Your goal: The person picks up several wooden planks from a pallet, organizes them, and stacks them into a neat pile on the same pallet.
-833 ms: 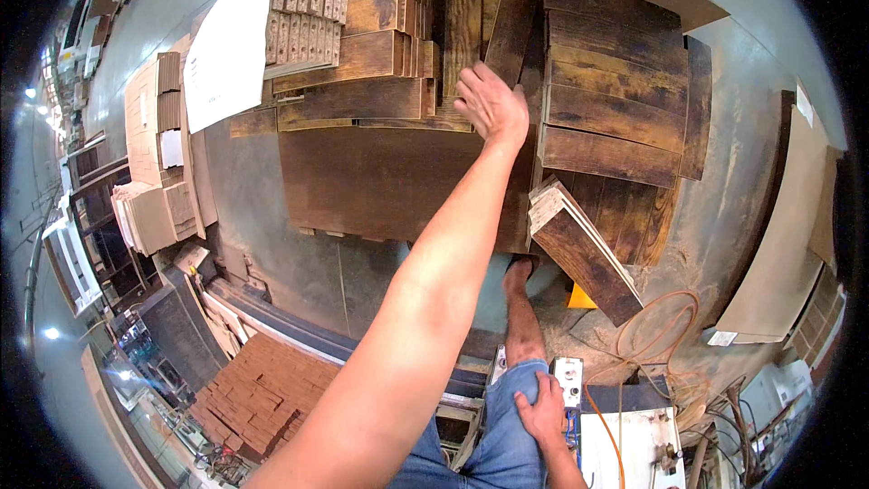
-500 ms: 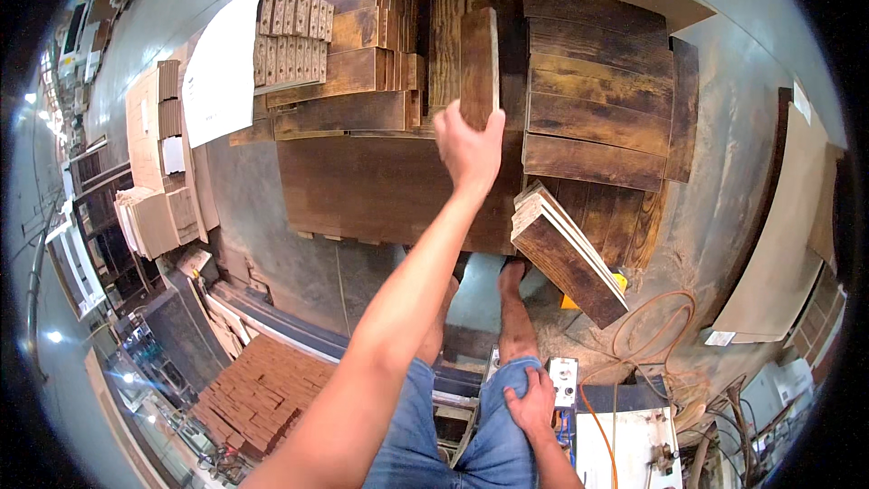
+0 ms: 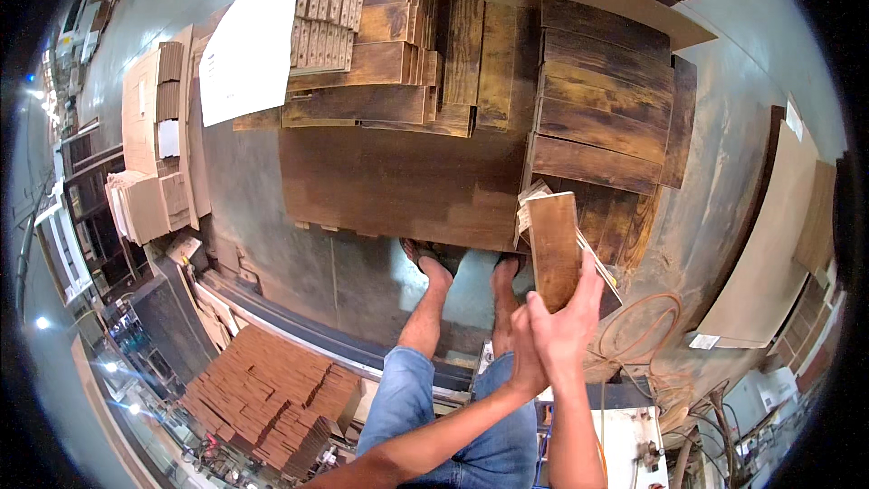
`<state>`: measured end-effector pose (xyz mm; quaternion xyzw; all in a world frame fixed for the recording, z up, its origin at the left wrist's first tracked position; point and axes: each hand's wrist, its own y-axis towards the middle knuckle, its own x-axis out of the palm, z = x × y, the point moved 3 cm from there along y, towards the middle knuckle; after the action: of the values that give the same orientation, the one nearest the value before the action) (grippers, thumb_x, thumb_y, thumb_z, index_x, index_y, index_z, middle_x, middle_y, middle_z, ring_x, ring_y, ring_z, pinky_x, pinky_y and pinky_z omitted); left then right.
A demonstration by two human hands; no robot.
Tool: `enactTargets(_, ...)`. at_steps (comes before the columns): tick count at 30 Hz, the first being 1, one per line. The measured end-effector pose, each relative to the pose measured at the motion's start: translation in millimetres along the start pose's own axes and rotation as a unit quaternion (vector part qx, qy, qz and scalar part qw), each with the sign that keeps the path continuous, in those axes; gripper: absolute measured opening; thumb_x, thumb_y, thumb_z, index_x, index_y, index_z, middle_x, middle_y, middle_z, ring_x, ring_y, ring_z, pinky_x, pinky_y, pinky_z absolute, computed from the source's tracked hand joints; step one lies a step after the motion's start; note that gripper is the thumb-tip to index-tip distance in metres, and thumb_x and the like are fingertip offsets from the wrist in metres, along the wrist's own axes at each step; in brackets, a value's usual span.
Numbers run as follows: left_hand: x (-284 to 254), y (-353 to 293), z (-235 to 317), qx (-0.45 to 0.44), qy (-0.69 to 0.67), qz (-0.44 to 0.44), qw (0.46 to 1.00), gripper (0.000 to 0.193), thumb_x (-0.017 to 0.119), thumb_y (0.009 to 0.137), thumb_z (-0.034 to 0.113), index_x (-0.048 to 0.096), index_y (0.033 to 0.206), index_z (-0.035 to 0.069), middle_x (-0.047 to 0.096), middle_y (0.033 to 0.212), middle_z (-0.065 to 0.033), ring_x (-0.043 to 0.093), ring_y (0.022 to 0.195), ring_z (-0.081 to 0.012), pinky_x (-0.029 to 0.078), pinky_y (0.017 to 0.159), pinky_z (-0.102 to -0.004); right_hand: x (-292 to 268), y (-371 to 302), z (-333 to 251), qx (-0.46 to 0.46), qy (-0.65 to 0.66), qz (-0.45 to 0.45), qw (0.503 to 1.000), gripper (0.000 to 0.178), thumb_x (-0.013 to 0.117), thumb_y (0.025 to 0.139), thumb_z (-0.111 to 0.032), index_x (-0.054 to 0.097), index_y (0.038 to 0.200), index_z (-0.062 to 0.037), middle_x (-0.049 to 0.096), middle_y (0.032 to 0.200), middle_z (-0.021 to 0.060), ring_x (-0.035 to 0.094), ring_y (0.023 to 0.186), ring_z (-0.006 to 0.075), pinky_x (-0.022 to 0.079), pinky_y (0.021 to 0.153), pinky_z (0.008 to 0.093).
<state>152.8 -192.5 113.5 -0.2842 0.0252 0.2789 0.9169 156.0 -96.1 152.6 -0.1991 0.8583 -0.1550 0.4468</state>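
A short brown wooden board [image 3: 554, 249] stands out ahead of my right hand [image 3: 570, 321], whose thumb and fingers are closed around its near end. Close against that wrist lies my left hand [image 3: 525, 349]; its fingers are mostly hidden, so whether it also grips the board is unclear. Directly behind the held board is a small leaning stack of boards with pale edges [image 3: 534, 192], largely covered by it. Beyond, a wide dark brown panel [image 3: 398, 181] lies low in front of my feet.
Dark-stained planks [image 3: 602, 81] are layered at the far right. Stacked boards [image 3: 371, 63] and a white sheet [image 3: 249, 54] stand far left. Reddish-brown strips [image 3: 262, 389] are piled near left. An orange hose [image 3: 665, 299] coils on the floor at right, near a leaning beige panel [image 3: 751, 263].
The board has come back from the far stack toward me and to the right. My right hand has left my knee and now grips it; my left hand has drawn back beside it.
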Motion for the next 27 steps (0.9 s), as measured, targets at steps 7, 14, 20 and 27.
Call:
enactTargets(7, -23.0, 8.6, -38.0, -0.028, -0.031, -0.011, 0.999, 0.064, 0.067, 0.075, 0.018, 0.036, 0.128, 0.001, 0.035, 0.133, -0.0200, 0.037, 0.124, -0.0328, 0.033, 0.099, -0.0394, -35.3, 22.4, 54.8, -0.156, -0.095, 0.022, 0.983, 0.069, 0.064, 0.061, -0.004, 0.045, 0.128, -0.0024, 0.053, 0.117, 0.0202, 0.050, 0.110, 0.0365, 0.038, 0.095, 0.0425)
enactTargets(14, -41.8, 86.2, -72.9, -0.056, -0.142, -0.049, 0.987, 0.078, 0.043, 0.092, 0.049, 0.009, 0.144, 0.002, 0.014, 0.148, -0.0211, 0.017, 0.137, -0.0311, 0.016, 0.110, -0.0390, -14.1, 24.3, 61.9, -0.216, -0.139, -0.042, 0.966, 0.067, 0.064, 0.061, -0.003, 0.046, 0.126, -0.0017, 0.052, 0.121, 0.0172, 0.049, 0.111, 0.0340, 0.037, 0.096, 0.0418)
enactTargets(20, -29.9, 115.5, -60.1, -0.071, -0.216, -0.062, 0.972, 0.075, 0.029, 0.094, 0.055, 0.015, 0.142, 0.001, 0.022, 0.146, -0.0183, 0.019, 0.137, -0.0298, 0.014, 0.111, -0.0365, -5.0, 14.9, 65.4, -0.174, -0.157, 0.008, 0.972, 0.068, 0.067, 0.063, -0.007, 0.044, 0.127, -0.0009, 0.048, 0.126, 0.0177, 0.044, 0.116, 0.0338, 0.033, 0.099, 0.0422)
enactTargets(27, -70.7, 157.1, -104.9, -0.163, -0.200, -0.027, 0.966, 0.067, 0.028, 0.094, 0.055, 0.023, 0.143, 0.009, 0.028, 0.146, -0.0121, 0.027, 0.135, -0.0258, 0.023, 0.107, -0.0443, 14.6, -61.1, 36.1, -0.167, 0.052, -0.007, 0.985, 0.036, 0.070, 0.068, -0.008, 0.061, 0.102, 0.0006, 0.064, 0.095, 0.0162, 0.061, 0.087, 0.0333, 0.048, 0.079, 0.0379)
